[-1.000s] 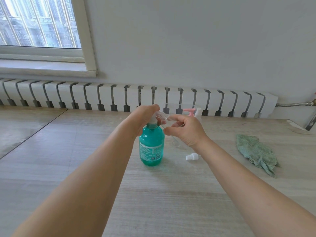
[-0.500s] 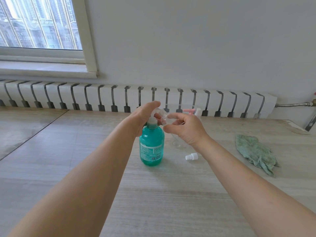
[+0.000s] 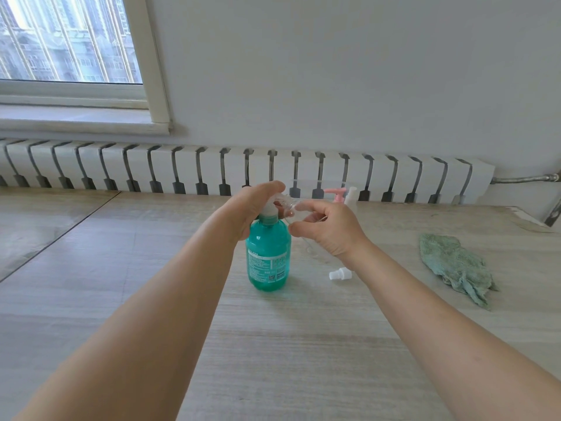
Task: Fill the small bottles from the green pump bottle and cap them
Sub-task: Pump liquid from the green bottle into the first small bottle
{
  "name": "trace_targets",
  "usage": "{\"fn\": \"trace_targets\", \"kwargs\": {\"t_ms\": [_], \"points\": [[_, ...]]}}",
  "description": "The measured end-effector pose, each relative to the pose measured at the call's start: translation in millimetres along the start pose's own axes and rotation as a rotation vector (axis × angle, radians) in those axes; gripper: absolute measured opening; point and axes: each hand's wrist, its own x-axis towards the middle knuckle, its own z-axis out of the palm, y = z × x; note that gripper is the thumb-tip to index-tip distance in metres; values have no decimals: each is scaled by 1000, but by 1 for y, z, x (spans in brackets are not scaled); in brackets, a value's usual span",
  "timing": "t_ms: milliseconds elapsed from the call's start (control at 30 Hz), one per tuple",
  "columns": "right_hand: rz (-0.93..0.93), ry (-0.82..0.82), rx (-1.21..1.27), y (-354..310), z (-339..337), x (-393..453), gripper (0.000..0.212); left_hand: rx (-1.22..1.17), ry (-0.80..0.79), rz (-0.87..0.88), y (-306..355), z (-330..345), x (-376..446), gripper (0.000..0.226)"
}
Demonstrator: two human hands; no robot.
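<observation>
My left hand (image 3: 252, 208) presses the pump of the green plastic pump bottle (image 3: 267, 256); my right hand (image 3: 326, 229) grips a small clear bottle (image 3: 299, 208) at the nozzle. Filling step; next I must press slowly.

Single head cam, wide-angle, looking fwd and down over table (image 3: 273, 344), close on hands, wall behind.

Near table (image 3: 273, 360): we see bare wood between and around our forearms.
Centre: the green pump bottle (image 3: 267, 256) stands upright.
Right of it: a white cap (image 3: 340, 274) lies close by; a green cloth (image 3: 455, 265) lies well apart.
Far edge: a pink pump (image 3: 335, 194) stands before the radiator (image 3: 212, 171).
Left: bare tabletop.
</observation>
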Motion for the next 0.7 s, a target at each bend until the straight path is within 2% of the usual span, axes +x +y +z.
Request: {"fn": "trace_targets", "kwargs": {"t_ms": [167,333,567,700], "points": [[3,17,33,-4,-2,-2,43,-7,-133,40,1,-3,-1,52],[-4,16,29,-7,-2,-2,45,-22,-114,45,1,-3,-1,40],[17,10,12,-1,-1,0,52,-26,-18,11,0,-1,1,36],[21,-1,-6,1,0,0,48,15,32,5,2,1,1,27]]}}
